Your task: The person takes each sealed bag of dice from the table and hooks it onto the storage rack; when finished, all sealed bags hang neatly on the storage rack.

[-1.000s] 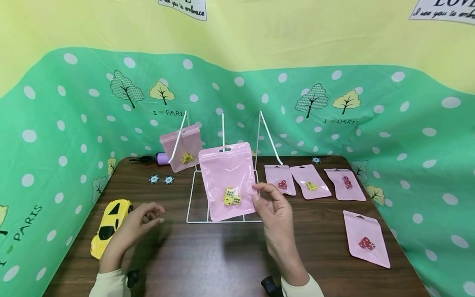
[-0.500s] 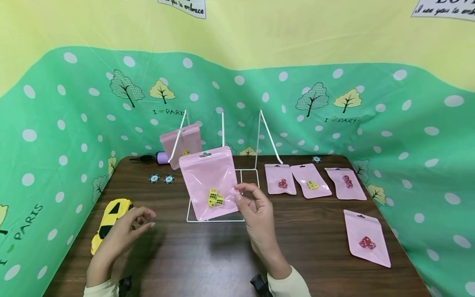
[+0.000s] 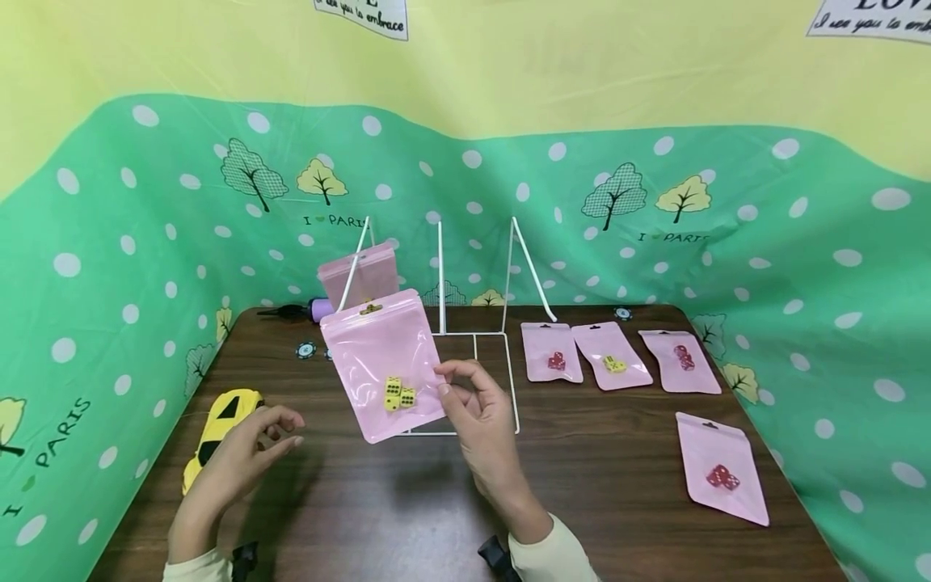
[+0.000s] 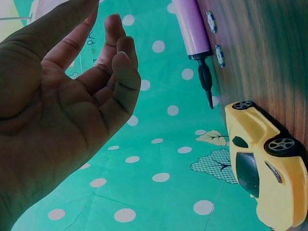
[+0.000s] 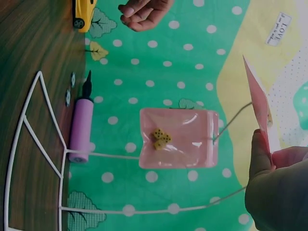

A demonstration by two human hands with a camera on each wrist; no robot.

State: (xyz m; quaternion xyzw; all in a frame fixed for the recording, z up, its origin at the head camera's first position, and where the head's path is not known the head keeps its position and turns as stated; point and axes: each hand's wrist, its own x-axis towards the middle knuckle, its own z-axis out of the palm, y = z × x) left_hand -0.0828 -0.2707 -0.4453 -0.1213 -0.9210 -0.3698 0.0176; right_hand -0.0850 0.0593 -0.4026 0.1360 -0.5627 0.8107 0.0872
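Beside the yellow car, my left hand hangs loosely curled, empty. Between my hands, the pink pouch of 3 yellow dice is near-upright, top tilted left; my right hand, nearer, pinches its right edge.
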